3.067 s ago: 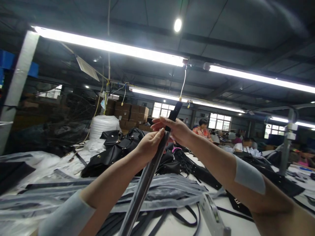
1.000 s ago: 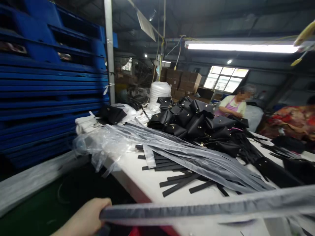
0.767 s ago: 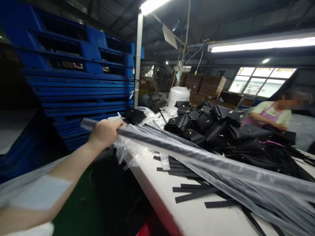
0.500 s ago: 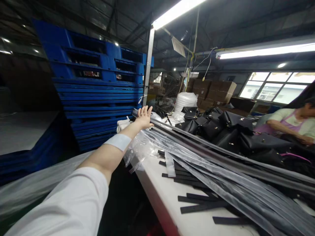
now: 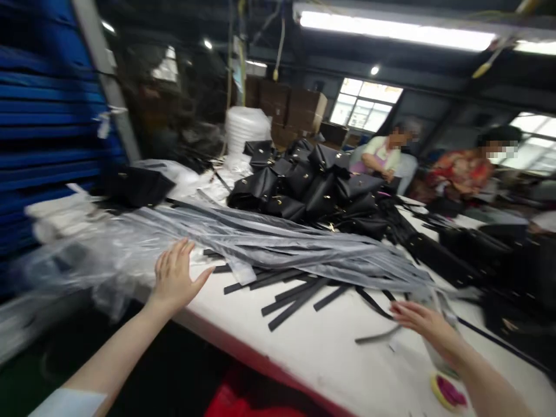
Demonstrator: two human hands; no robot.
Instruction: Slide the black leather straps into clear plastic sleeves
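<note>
My left hand (image 5: 176,275) is over the near edge of the white table (image 5: 304,353), fingers extended and thumb spread, holding nothing. Just beyond it lies a long bundle of clear plastic-wrapped strips (image 5: 278,240), stretching across the table to the right. Black flat straps (image 5: 295,301) stick out from under the bundle toward me. My right hand (image 5: 423,327) is near the bundle's right end with its fingers stretched out; whether they touch the plastic or a strap I cannot make out. A loose dark strap (image 5: 377,337) lies left of that hand.
Behind the bundle is a heap of black bags (image 5: 304,182). A roll of tape (image 5: 447,391) sits by my right forearm. Crumpled clear plastic (image 5: 87,255) lies at the left, near blue pallets (image 5: 47,133). Two people (image 5: 386,153) work across the table.
The view has swung right. My left arm, stretched far out before, has drawn back nearer. My right hand has come into view. The bundle now lies lower, and a second person shows.
</note>
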